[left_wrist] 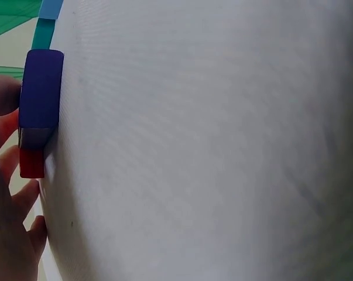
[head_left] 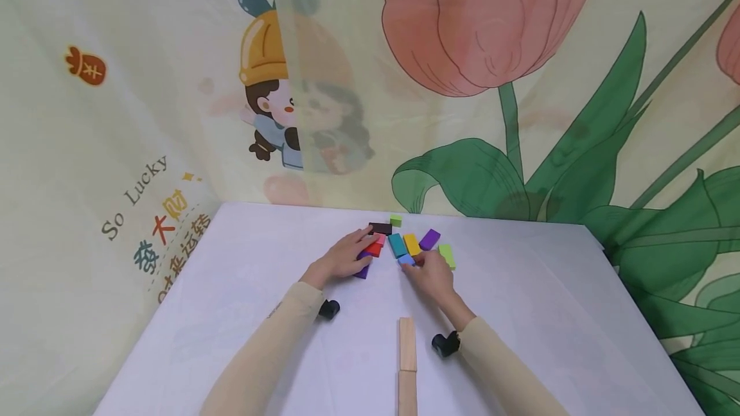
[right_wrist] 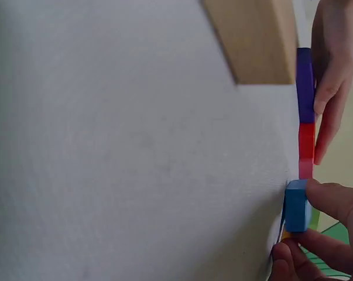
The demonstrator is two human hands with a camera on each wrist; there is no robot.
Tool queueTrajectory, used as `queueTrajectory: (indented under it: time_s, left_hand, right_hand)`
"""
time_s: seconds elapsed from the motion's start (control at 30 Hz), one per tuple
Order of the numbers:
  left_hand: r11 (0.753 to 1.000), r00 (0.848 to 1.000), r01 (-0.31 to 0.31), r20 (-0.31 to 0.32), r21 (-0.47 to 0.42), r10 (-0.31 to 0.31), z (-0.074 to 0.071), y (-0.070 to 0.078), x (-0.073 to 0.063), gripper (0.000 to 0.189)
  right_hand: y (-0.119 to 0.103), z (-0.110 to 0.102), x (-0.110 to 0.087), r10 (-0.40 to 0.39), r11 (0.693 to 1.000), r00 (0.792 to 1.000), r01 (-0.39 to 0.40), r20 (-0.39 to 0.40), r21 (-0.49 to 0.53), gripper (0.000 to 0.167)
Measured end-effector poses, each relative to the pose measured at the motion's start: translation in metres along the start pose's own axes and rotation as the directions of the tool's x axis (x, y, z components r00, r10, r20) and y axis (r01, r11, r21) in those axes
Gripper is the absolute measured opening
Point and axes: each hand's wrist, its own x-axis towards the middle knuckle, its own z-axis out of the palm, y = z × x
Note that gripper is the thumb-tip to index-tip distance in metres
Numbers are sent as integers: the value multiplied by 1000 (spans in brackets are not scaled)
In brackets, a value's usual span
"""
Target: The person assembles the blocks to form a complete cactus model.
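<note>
My left hand point(head_left: 343, 257) lies over a small group of coloured blocks with its fingers spread. Its thumb touches a dark blue-purple block point(left_wrist: 41, 91), and its other fingers reach over a red block point(head_left: 375, 250) and a pink block point(head_left: 380, 240). Just beyond those fingertips is a black block point(head_left: 381, 228). My right hand point(head_left: 435, 275) pinches a light blue block point(right_wrist: 295, 208) between thumb and fingers. That block is right at the near ends of a teal block point(head_left: 397, 246) and a yellow block point(head_left: 412, 244).
A purple block point(head_left: 430, 239) and a light green block point(head_left: 447, 257) lie beyond my right hand. A small green block point(head_left: 396, 220) sits at the far table edge. Two plain wooden blocks point(head_left: 407, 345) line up end to end nearer me. A printed cloth point(head_left: 347, 191) hangs behind the white table point(head_left: 231, 313).
</note>
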Motion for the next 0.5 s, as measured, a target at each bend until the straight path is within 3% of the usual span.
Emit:
queueTrajectory:
  time_s: [0.27,0.4,0.5]
  left_hand:
    - [1000,1000,4,-25,9,-4,-6,0,4,61]
    - [1000,1000,-17,-24,15,18,-1,-1,3,61]
    - [1000,1000,-21,-18,13,22,3,-3,2,61]
  right_hand:
    - [1,-15,-3,-104,971,995,101,2,216,14]
    - [11,-23,-9,-110,960,984,68,143,270,12]
    - [19,-27,-15,-114,954,958,32,264,298,11]
